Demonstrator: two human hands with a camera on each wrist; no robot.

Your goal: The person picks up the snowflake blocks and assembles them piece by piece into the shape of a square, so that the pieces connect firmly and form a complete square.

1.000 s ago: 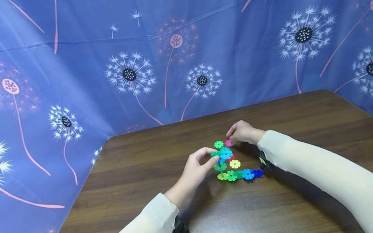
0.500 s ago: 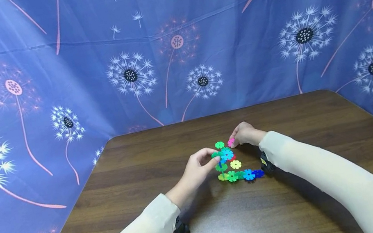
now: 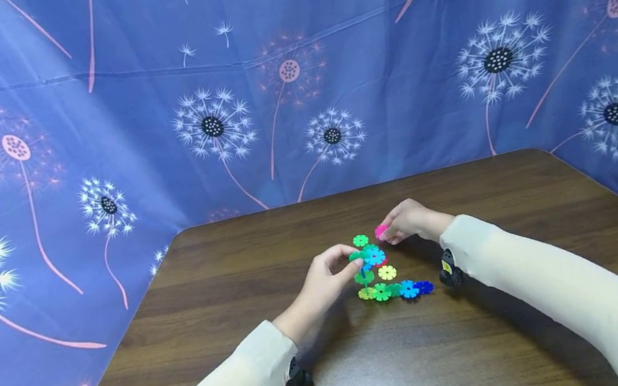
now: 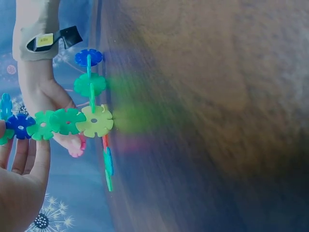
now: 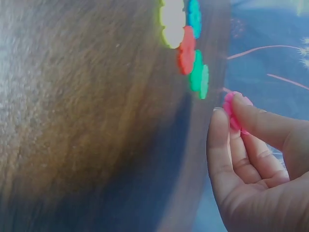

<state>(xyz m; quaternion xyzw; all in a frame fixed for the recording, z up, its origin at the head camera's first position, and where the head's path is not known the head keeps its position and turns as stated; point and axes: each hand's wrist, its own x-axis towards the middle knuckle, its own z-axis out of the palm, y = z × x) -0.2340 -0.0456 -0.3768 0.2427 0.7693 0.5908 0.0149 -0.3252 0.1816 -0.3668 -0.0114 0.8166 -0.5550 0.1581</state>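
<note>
Interlocking flower-shaped plastic discs make up a figure on the table. My left hand point(image 3: 324, 276) pinches a green disc point(image 3: 357, 256) at its top, beside a light blue disc point(image 3: 374, 256). Below, a column with a green disc point(image 3: 364, 277) leads down to a row that ends in a dark blue disc point(image 3: 423, 287). My right hand point(image 3: 411, 220) holds a pink disc point(image 5: 229, 108) between thumb and fingers, behind and to the right of the figure. In the left wrist view, the joined discs run from my left fingers to a yellow-green disc point(image 4: 95, 121) close to the tabletop.
A green disc point(image 3: 360, 240) shows behind the figure and a pale yellow disc point(image 3: 388, 272) near its middle. In the right wrist view a red disc point(image 5: 186, 50) overlaps its neighbours. Behind the brown wooden table point(image 3: 233, 254) hangs a blue dandelion-print cloth point(image 3: 390, 89).
My right hand has drawn slightly back to the right with the pink disc, which now shows more fully in its fingers. The left hand keeps its grip in place.
</note>
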